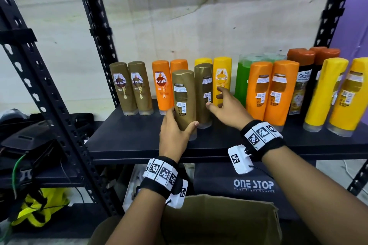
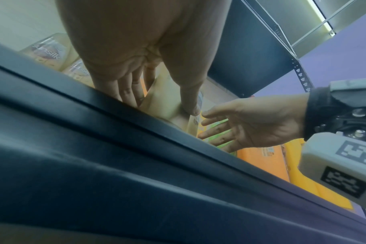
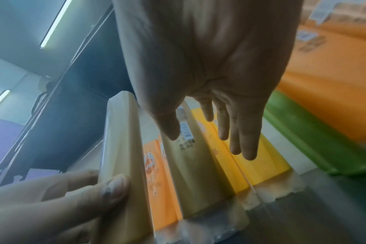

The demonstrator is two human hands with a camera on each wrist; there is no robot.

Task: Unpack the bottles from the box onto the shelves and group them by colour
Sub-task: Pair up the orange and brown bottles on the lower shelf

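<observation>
Left hand (image 1: 175, 131) grips gold-brown bottle (image 1: 183, 99) (back label showing); right hand (image 1: 229, 108) spread.

Bottles (image 1: 272, 89) stand in a row on the shelf (image 1: 139, 141); the box (image 1: 219, 223) is below, at bottom centre.

A pale, stained wall (image 1: 179, 6) fills the back from ten to one o'clock, and a purple wall (image 1: 354, 16) takes over at two o'clock. Black perforated uprights (image 1: 93, 26) of a metal rack rise at eleven and one o'clock, carrying a dark shelf board (image 1: 129, 141) across the middle, with a second black rack post (image 1: 29, 69) slanting at nine o'clock. Seen from the wrist views, strip lights (image 3: 54, 23) glow on the ceiling overhead, and at eight o'clock a yellow-green bag (image 1: 35, 211) lies low beside dark gear (image 1: 25, 141).
</observation>
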